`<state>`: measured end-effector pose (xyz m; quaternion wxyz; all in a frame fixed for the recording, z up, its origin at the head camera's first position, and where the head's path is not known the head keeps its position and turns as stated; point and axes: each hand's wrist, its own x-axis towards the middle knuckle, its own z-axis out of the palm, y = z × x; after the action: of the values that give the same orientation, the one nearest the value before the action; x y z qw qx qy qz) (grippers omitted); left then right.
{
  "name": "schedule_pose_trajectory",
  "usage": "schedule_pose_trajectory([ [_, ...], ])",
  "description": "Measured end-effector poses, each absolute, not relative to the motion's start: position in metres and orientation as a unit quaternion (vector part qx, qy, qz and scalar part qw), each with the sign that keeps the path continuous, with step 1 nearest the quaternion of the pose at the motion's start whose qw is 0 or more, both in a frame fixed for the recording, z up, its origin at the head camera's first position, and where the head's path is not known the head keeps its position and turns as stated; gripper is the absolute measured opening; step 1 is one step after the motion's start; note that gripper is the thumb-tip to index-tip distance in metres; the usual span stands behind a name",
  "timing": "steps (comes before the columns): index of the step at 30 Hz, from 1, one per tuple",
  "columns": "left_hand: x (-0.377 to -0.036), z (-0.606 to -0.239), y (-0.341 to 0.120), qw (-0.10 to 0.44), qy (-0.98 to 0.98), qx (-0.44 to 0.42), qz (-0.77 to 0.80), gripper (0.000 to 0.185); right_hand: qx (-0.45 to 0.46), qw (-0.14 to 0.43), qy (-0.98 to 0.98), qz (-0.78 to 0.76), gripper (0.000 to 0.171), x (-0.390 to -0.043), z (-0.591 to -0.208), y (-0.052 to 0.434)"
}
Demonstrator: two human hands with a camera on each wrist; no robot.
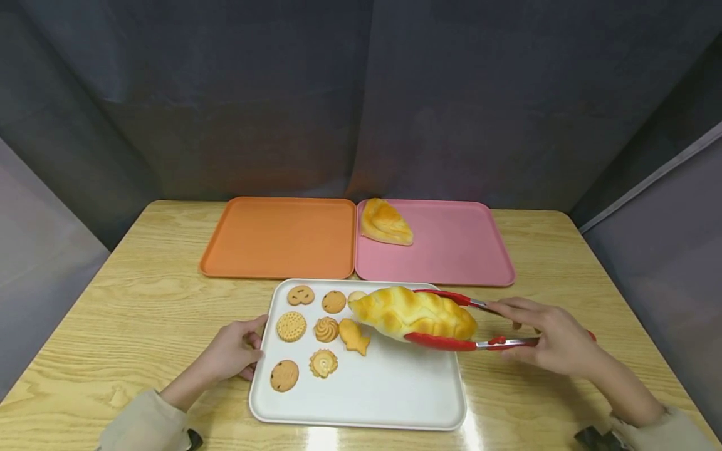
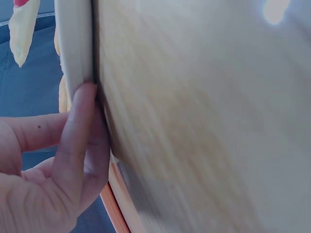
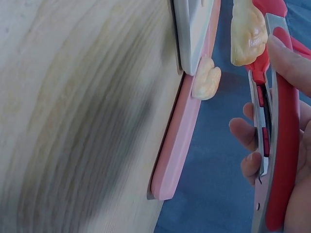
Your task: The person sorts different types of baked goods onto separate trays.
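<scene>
My right hand (image 1: 555, 335) grips red-and-metal tongs (image 3: 286, 126), thumb along one arm and fingers at the other. Between the red tong heads is a golden braided bread loaf (image 1: 417, 313), raised over the right part of a white tray (image 1: 383, 394). My left hand (image 1: 234, 351) holds that tray's left rim, its fingertips (image 2: 85, 94) against the edge in the left wrist view. Several cookies lie on the tray's left half, among them a fish-shaped cookie (image 1: 353, 336) and a swirl cookie (image 1: 326, 329). The loaf partly hides a round pale cookie (image 1: 356, 295).
Behind the white tray, an orange tray (image 1: 282, 241) and a pink tray (image 1: 462, 244) stand side by side on the wooden table (image 1: 152, 294). A wedge-shaped pastry (image 1: 386, 222) lies at the pink tray's left end. Dark cloth (image 1: 361, 100) hangs behind the table.
</scene>
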<state>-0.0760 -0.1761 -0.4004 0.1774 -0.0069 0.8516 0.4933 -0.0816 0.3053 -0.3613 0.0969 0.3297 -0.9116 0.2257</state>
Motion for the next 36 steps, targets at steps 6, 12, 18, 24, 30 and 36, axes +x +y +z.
schedule_pose_trajectory([
  [6,-0.076,-0.402,-0.177,0.179,0.85,-0.006,0.495,0.062,0.324,0.111,-0.909,0.239,0.073,-0.085,-0.359,0.309],
  [12,-0.077,-0.403,-0.178,0.179,0.85,-0.004,0.495,0.062,0.315,0.128,-0.911,0.235,0.076,-0.088,-0.36,0.312],
  [18,-0.076,-0.403,-0.178,0.18,0.852,-0.01,0.491,0.063,0.284,0.133,-0.922,0.226,0.073,-0.09,-0.358,0.314],
  [24,-0.075,-0.403,-0.177,0.179,0.852,-0.009,0.493,0.063,0.262,0.158,-0.932,0.196,0.072,-0.094,-0.356,0.317],
  [30,-0.075,-0.405,-0.177,0.177,0.852,-0.011,0.492,0.063,0.234,0.163,-0.942,0.176,0.075,-0.1,-0.354,0.318],
  [36,-0.077,-0.405,-0.177,0.177,0.852,-0.01,0.493,0.064,0.188,0.169,-0.953,0.17,0.071,-0.103,-0.351,0.314],
])
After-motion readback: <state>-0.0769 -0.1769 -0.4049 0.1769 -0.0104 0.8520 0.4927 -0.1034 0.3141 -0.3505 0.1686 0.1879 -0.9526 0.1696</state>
